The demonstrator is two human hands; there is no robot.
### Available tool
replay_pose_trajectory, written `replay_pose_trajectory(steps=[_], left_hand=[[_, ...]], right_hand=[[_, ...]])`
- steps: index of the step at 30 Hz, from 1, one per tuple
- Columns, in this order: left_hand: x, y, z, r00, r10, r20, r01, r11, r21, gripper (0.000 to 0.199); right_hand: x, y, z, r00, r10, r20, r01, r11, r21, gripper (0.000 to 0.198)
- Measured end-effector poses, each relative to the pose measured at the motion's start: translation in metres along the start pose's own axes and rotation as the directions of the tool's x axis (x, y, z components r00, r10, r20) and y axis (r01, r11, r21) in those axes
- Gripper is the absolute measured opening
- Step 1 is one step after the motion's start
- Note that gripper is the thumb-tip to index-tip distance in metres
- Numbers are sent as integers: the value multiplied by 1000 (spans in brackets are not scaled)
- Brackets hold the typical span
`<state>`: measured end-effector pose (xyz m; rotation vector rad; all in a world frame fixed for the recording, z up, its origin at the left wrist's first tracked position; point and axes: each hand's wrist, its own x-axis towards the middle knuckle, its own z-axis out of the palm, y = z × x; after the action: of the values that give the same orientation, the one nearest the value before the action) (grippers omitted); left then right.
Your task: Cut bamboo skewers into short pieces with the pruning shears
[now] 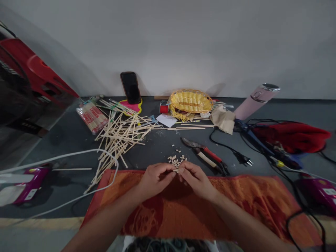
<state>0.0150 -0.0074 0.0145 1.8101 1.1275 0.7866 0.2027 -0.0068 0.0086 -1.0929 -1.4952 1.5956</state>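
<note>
My left hand (158, 175) and my right hand (195, 177) meet over the far edge of an orange towel (246, 199). Both sets of fingertips are closed around a small piece of wooden stick (175, 170), pinched between them. Just beyond the fingers lies a little pile of short cut stick pieces (176, 161) on the dark table. A pair of pruning shears (206, 154) with red and white handles rests to the right of the pile, touched by neither hand. Long thin wooden sticks (120, 136) lie heaped to the left.
Along the wall stand a phone (130, 87), a red thread spool (164, 109), a yellow woven basket (192, 101) and a pink flask (256, 101). A black plug (243, 159) lies right of the shears. A white cable (78, 153) loops across the left, beside a purple device (33, 183).
</note>
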Motion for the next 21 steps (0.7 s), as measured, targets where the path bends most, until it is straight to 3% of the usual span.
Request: replay_pose_trajectory(steps=[15, 21], left_hand=[[-1, -3, 2, 999, -30, -21, 31, 999, 41, 18], [-1, -3, 2, 1000, -12, -23, 13, 999, 53, 18]], right_hand=[[0, 7, 6, 1000, -3, -25, 4, 999, 36, 33], [0, 7, 6, 998, -49, -32, 47, 997, -65, 34]])
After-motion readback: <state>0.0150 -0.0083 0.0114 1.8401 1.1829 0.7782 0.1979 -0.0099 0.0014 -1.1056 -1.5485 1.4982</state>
